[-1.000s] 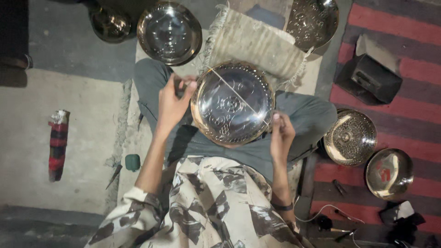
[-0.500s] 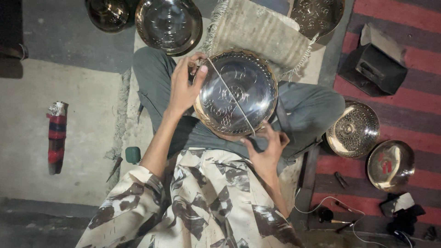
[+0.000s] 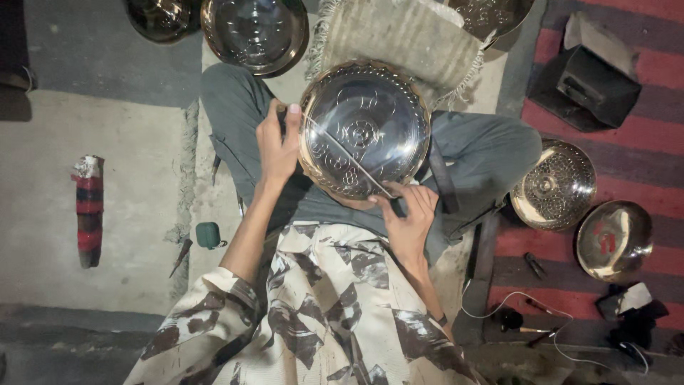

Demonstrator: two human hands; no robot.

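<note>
Head view
Landmark: round embossed silver-coloured metal bowl [image 3: 365,128], resting on the lap of the seated person, hollow side up.
Change: since the earlier pictures the bowl sits tilted further toward the top of the picture, and the right hand has slid from the bowl's right edge to its lower rim; the thin straight metal rod [image 3: 345,155] now runs diagonally across the hollow, so the measuring or marking line looks newly set.
Left hand [image 3: 276,145]: closed, fingers curled at the bowl's left rim, pinching the rod's upper end.
Right hand [image 3: 407,214]: closed, fingertips pressed on the rod's lower end at the bowl's lower rim.
Woven fringed beige mat [image 3: 406,36]: just above the bowl.
Plain polished metal bowl [image 3: 254,32]: above-left of the bowl.
Perforated brass-coloured bowl [image 3: 556,184]: right of the bowl, on the red striped rug [image 3: 641,164].
Red-and-black wrapped bundle [image 3: 88,208]: well left of the bowl, on the floor.
</note>
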